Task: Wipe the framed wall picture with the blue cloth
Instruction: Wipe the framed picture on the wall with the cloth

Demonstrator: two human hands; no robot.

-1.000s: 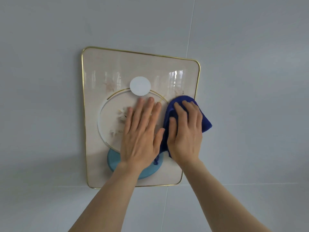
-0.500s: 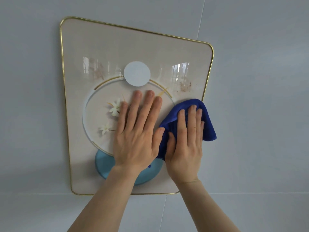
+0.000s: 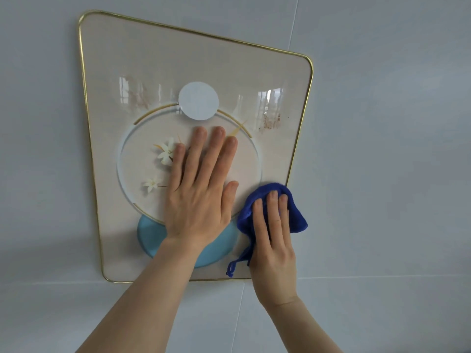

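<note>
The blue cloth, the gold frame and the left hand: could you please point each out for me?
blue cloth (image 3: 297, 220), head view, right fold beside the fingers.
gold frame (image 3: 84, 103), head view, left edge.
left hand (image 3: 201, 192), head view, back of the hand.

1 framed pic, 1 blue cloth, 2 hands

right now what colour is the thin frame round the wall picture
Gold: a thin shiny metallic edge around the beige picture, seen best in the head view.
</note>
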